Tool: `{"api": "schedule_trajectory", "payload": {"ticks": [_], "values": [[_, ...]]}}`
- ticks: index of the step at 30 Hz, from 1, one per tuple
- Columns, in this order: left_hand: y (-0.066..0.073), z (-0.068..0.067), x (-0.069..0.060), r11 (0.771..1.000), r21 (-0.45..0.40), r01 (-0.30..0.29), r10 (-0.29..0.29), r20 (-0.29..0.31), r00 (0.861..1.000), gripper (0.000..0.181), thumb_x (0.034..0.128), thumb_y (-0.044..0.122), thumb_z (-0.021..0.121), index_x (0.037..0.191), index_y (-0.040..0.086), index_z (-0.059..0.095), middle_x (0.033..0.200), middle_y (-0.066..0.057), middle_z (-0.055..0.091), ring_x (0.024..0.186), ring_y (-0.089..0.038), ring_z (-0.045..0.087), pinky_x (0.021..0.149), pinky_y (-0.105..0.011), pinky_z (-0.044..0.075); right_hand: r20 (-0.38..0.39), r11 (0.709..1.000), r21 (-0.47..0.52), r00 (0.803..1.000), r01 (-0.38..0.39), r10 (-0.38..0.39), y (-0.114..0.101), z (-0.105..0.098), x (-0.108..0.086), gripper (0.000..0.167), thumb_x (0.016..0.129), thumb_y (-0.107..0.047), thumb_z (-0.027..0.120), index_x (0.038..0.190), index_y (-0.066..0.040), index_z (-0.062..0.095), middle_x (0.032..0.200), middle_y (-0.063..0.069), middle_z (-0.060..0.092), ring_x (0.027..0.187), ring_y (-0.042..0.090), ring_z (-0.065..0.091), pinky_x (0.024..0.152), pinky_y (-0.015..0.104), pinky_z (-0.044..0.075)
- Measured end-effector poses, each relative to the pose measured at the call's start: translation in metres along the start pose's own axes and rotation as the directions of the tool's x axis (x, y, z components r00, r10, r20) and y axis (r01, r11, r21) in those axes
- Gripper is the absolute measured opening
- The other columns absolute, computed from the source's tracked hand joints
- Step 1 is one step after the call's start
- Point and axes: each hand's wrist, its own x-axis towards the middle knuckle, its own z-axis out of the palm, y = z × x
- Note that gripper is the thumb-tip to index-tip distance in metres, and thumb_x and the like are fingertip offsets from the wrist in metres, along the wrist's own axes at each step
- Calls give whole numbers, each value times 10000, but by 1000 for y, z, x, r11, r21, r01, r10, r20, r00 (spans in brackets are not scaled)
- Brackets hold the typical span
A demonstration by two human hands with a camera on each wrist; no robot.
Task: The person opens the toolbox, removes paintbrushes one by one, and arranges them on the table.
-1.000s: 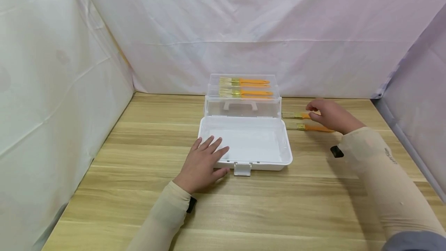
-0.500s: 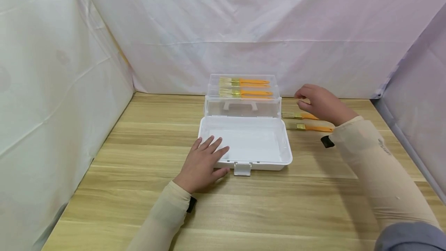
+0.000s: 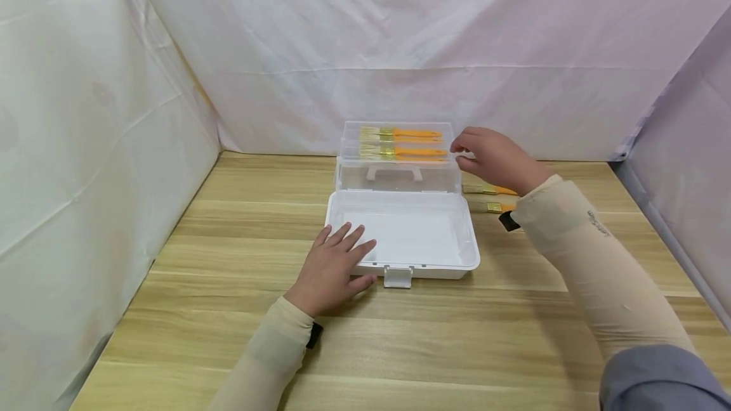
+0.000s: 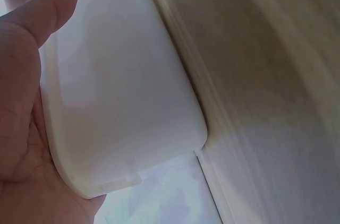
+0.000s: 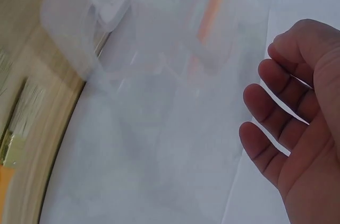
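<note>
A white plastic storage box [image 3: 419, 233] stands with its clear lid [image 3: 354, 173] folded back. Several paintbrushes [image 3: 419, 152] with orange handles lie side by side in the clear upper part. My left hand [image 3: 331, 274] rests spread on the box's front left corner; in the left wrist view its thumb [image 4: 56, 11] lies along the white wall. To the right of the brushes, my right hand [image 3: 497, 157] hovers beside the clear part's edge. Its fingers bend loosely, and the right wrist view shows nothing in them.
Two more orange-handled paintbrushes [image 3: 482, 189] lie on the wooden table [image 3: 457, 347] right of the box, their handles partly hidden by the right arm. A clasp [image 3: 398, 276] hangs at the box's front. White cloth [image 3: 394, 37] walls in the back and sides.
My right hand has moved left and away from me, from above the two paintbrushes on the table to the clear upper part's right edge. My left hand has stayed in place.
</note>
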Motion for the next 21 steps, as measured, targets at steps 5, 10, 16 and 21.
{"api": "schedule_trajectory", "payload": {"ticks": [5, 10, 16, 21], "values": [[0, 0, 0, 1000, 2, 0, 0, -4, 1000, 590, 903, 491, 669, 1406, 193, 584, 1482, -98, 492, 1411, -318, 382, 1160, -527, 213, 26, 1000, -3, 999, 28, -28, -11, 0, 14, 189, 934, -66, 663, 1113, -7, 674, 1068, 105, 633, 958, 280, 596, 854, 466, 498], [0, 0, 0, 1000, -2, -4, 4, -13, 1000, 585, 903, 489, 670, 1401, 193, 590, 1476, -100, 498, 1407, -319, 390, 1158, -528, 218, 45, 998, -14, 998, 55, -54, -20, 1, 26, 169, 920, -47, 667, 1084, -10, 679, 1043, 100, 627, 909, 274, 587, 821, 447, 496], [0, 0, 0, 1000, -4, -1, 1, -15, 1000, 576, 905, 485, 669, 1396, 194, 595, 1476, -98, 499, 1407, -314, 391, 1160, -525, 218, 53, 996, -18, 995, 86, -85, -26, 4, 39, 180, 910, -47, 675, 1085, -3, 680, 1057, 111, 633, 929, 282, 598, 840, 453, 497], [1, 0, 0, 1000, -14, -1, 1, -19, 1000, 571, 900, 476, 678, 1387, 187, 604, 1471, -105, 503, 1405, -318, 394, 1158, -531, 220, 83, 997, 3, 994, 72, -72, -30, 9, 47, 193, 922, -77, 667, 1100, -4, 681, 1073, 112, 633, 954, 277, 603, 863, 453, 500]]}}
